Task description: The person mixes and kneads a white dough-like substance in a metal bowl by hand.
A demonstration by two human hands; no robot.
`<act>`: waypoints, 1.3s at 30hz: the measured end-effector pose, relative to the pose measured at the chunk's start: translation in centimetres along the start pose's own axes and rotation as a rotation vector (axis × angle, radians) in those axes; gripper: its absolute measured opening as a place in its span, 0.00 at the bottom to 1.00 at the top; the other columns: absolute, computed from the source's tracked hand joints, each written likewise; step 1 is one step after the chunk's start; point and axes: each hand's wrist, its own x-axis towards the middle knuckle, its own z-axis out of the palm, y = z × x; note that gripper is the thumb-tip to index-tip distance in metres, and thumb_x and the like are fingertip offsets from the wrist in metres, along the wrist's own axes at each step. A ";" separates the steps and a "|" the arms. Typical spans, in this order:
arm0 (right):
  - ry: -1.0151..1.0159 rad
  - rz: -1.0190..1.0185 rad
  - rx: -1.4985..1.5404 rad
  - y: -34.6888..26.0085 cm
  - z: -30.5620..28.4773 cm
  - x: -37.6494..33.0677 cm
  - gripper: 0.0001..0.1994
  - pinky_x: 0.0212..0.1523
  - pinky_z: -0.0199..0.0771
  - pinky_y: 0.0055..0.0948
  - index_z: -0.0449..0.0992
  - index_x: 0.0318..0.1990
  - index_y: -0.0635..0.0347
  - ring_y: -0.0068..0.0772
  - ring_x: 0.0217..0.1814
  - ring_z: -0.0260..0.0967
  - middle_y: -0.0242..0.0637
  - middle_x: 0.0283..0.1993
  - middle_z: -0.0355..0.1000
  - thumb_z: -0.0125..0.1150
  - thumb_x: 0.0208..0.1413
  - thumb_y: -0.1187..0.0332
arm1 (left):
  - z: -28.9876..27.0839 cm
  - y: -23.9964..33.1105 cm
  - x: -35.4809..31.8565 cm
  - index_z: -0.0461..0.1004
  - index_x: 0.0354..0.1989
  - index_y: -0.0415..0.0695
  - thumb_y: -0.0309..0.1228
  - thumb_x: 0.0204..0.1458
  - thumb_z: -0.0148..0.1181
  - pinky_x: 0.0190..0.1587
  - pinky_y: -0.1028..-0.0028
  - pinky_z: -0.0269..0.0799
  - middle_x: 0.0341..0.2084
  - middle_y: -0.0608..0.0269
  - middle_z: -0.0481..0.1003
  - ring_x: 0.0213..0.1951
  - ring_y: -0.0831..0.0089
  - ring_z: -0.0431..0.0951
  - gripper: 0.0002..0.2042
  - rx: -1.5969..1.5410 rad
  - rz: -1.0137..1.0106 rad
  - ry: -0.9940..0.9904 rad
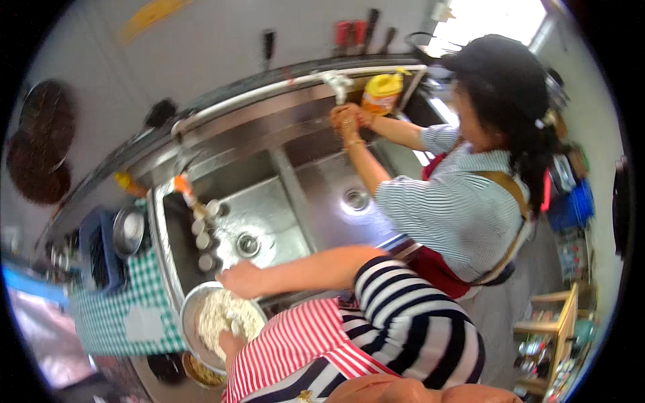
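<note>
A metal bowl (190,329) sits by the near left corner of the sink, with a pale, crumbly, flour-like mass (218,314) inside. My right hand (243,279) reaches across from the right and is closed at the bowl's far rim, its fingertips bent over the edge. Lower down, my left hand (232,342) is at the bowl's near side, fingers toward the pale mass. My striped apron covers part of that hand, and its finger pose is too unclear to make out.
A co-worker (457,195) stands at the right basin, hands together under the tap (336,84). Several small cups (203,240) line the left basin's wall (295,195). A yellow jug (381,93) stands behind. Left lies a green checked cloth (151,275) with a blue basket (101,252).
</note>
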 end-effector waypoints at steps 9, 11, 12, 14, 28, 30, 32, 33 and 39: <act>-0.324 -0.757 -0.553 -16.6 -28.2 -1.0 0.22 0.24 0.72 0.37 0.67 0.46 0.68 0.37 0.31 0.73 0.44 0.29 0.71 0.56 0.44 0.64 | -6.0 1.2 -8.1 0.71 0.43 0.43 0.40 0.49 0.52 0.44 0.59 0.66 0.41 0.48 0.72 0.39 0.48 0.72 0.17 0.222 0.062 0.003; -0.315 -0.801 -0.516 -16.3 -28.4 -0.4 0.22 0.24 0.72 0.37 0.68 0.46 0.67 0.38 0.31 0.73 0.44 0.28 0.71 0.56 0.44 0.64 | -5.6 1.5 -7.8 0.71 0.43 0.42 0.41 0.49 0.52 0.44 0.59 0.66 0.41 0.48 0.72 0.40 0.48 0.72 0.17 0.160 0.016 -0.086; -0.312 -0.772 -0.523 -15.2 -28.9 -0.9 0.22 0.24 0.72 0.37 0.68 0.46 0.67 0.38 0.31 0.73 0.44 0.28 0.71 0.56 0.44 0.64 | -4.7 2.4 -6.4 0.71 0.43 0.42 0.41 0.49 0.53 0.44 0.59 0.66 0.41 0.48 0.72 0.40 0.48 0.72 0.18 0.132 0.023 -0.099; -0.314 -0.717 -0.516 -14.0 -28.7 -2.2 0.21 0.25 0.72 0.37 0.68 0.45 0.67 0.39 0.31 0.72 0.44 0.28 0.71 0.56 0.44 0.64 | -4.3 2.0 -4.8 0.71 0.42 0.41 0.42 0.48 0.53 0.44 0.59 0.66 0.41 0.47 0.72 0.40 0.48 0.72 0.18 0.127 0.045 -0.144; -0.323 -0.600 -0.366 -10.6 -27.2 -1.0 0.18 0.27 0.71 0.37 0.70 0.42 0.65 0.43 0.31 0.72 0.46 0.25 0.70 0.57 0.44 0.63 | -0.6 -0.4 -5.2 0.70 0.40 0.38 0.46 0.46 0.55 0.45 0.59 0.66 0.39 0.44 0.72 0.42 0.50 0.71 0.23 0.044 -0.156 -0.139; -0.264 -0.430 -0.343 -9.5 -28.3 -3.0 0.18 0.28 0.71 0.38 0.70 0.42 0.64 0.43 0.31 0.72 0.47 0.25 0.70 0.57 0.44 0.63 | -0.1 0.1 -2.2 0.70 0.40 0.37 0.47 0.45 0.56 0.45 0.59 0.66 0.39 0.44 0.71 0.42 0.50 0.71 0.23 0.063 -0.065 -0.129; -0.238 -0.379 -0.288 -9.2 -28.7 -3.8 0.18 0.28 0.71 0.38 0.70 0.41 0.64 0.44 0.31 0.72 0.47 0.24 0.70 0.57 0.44 0.63 | 1.1 -0.5 -0.2 0.70 0.40 0.37 0.47 0.45 0.56 0.45 0.60 0.66 0.39 0.44 0.71 0.42 0.50 0.71 0.24 0.033 -0.188 -0.133; -0.266 -0.382 -0.283 -9.5 -27.8 -3.7 0.17 0.28 0.71 0.38 0.70 0.41 0.64 0.44 0.31 0.71 0.47 0.24 0.70 0.57 0.44 0.63 | 1.8 -2.4 -1.1 0.70 0.40 0.36 0.48 0.45 0.56 0.45 0.60 0.66 0.38 0.43 0.71 0.42 0.50 0.71 0.24 -0.020 -0.307 -0.134; -0.342 -0.064 0.040 -1.2 -14.7 -6.4 0.25 0.33 0.69 0.46 0.63 0.50 0.70 0.53 0.35 0.70 0.55 0.30 0.71 0.58 0.46 0.64 | 2.1 -2.1 0.8 0.73 0.37 0.35 0.44 0.44 0.57 0.35 0.61 0.68 0.29 0.45 0.71 0.33 0.54 0.72 0.21 0.095 -0.063 -0.098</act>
